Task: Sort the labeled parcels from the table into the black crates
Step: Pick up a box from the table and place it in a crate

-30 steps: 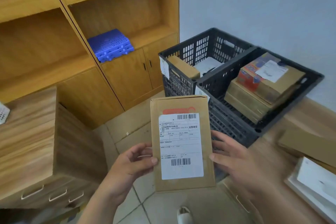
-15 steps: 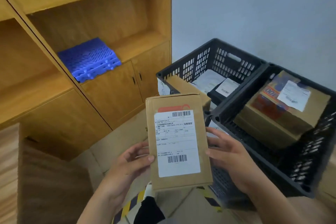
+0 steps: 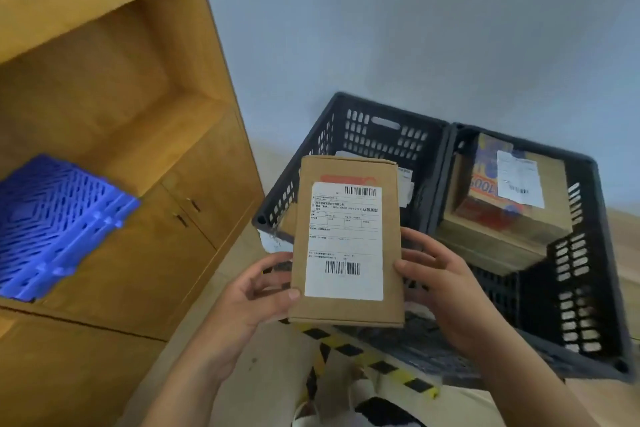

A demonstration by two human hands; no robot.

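Low in the centre of the frame, the left hand [image 3: 252, 291] pinches the lower left edge of a flat cardboard parcel [image 3: 347, 243], thumb on the front, while the right hand [image 3: 440, 284] holds the lower right edge with curled fingers. The parcel stands upright, its white shipping label [image 3: 344, 241] facing the camera, raised in front of the crates rather than inside either. Just behind it sits the left black crate [image 3: 367, 135], with pale labelled items partly hidden; touching it on the right, the right black crate [image 3: 581, 253] holds stacked brown boxes topped by a colourful box [image 3: 502, 194]. The likely risk is misreading the label and dropping the parcel into the wrong crate, or its corner catching the near rim.
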